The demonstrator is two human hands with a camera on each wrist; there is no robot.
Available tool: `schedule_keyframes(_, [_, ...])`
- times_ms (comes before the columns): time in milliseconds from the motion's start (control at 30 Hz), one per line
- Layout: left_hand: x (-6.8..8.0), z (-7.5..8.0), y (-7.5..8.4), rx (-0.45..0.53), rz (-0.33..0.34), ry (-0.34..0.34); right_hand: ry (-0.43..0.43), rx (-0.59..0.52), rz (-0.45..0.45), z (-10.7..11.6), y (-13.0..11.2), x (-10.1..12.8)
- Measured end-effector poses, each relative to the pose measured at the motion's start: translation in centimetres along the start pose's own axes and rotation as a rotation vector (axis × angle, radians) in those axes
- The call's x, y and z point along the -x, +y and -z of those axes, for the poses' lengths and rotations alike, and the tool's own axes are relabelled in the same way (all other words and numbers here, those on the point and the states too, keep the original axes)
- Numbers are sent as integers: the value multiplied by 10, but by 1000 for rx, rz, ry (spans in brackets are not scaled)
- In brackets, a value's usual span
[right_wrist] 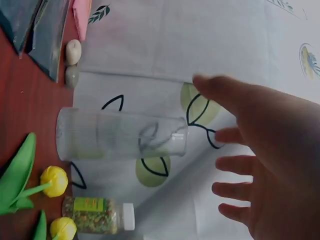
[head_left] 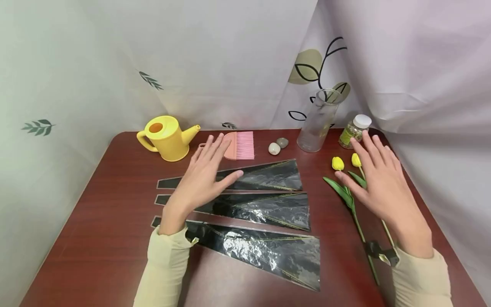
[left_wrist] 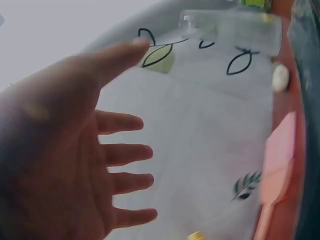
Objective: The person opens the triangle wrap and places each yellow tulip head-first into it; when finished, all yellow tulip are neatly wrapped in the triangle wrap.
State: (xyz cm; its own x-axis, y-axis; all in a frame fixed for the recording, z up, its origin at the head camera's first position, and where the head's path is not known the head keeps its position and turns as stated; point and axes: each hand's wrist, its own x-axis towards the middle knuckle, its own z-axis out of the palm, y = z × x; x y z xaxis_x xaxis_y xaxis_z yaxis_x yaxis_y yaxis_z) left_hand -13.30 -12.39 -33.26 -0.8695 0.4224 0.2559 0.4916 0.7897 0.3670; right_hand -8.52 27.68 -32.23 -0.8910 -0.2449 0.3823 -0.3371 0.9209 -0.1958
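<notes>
My left hand (head_left: 203,179) hovers with fingers spread above the black tapered plastic sleeves (head_left: 268,209), holding nothing. Just beyond its fingertips lies a pink brush (head_left: 244,145), its handle partly hidden by the hand. On the other side, my right hand (head_left: 383,183) is held out, also with nothing in it, over two yellow artificial tulips (head_left: 338,163) with green stems. Past the right fingertips is a jar with a white lid (head_left: 350,132). A clear glass vase (right_wrist: 120,134) stands upright left of that jar.
A yellow watering can (head_left: 168,138) stands at the back left. Two pebbles (head_left: 274,148), one white and one grey, sit between the brush and the vase. White patterned cloth (head_left: 230,64) hangs behind the reddish-brown table (head_left: 92,230).
</notes>
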Motion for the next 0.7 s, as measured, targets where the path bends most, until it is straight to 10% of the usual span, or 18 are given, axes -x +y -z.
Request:
schedule_keyframes(367, [-79,-92,52,-131,-252,-135,-57,-8,-324,-30,9,73])
schedule_keyframes(700, [-107,-137,56,-143,-189,-273,-261,-27,-416,-49,14,101])
